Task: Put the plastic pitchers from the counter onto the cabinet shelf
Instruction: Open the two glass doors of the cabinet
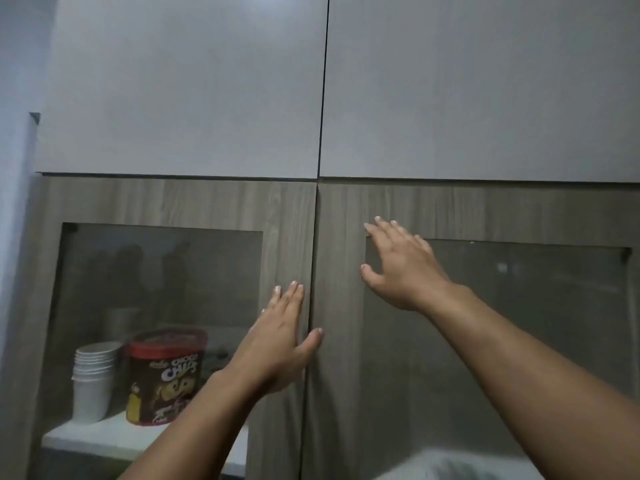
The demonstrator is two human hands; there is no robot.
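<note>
Left hand [277, 344] flat and empty on left cabinet door [287, 216], right hand [401, 268] spread and empty on right cabinet door [485, 209], both doors shut, pitchers out of sight, paper cups [93, 379] and chocolate tub [162, 375] stood on shelf [86, 436] behind glass.

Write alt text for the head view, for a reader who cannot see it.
Both hands lie flat and empty on closed glass-panelled cabinet doors: the left hand by the centre seam, the right hand higher on the right door. Behind the left glass stand stacked white paper cups and a Choco Chips tub.

Bare forearms, hands [277, 344], no sleeves.
</note>
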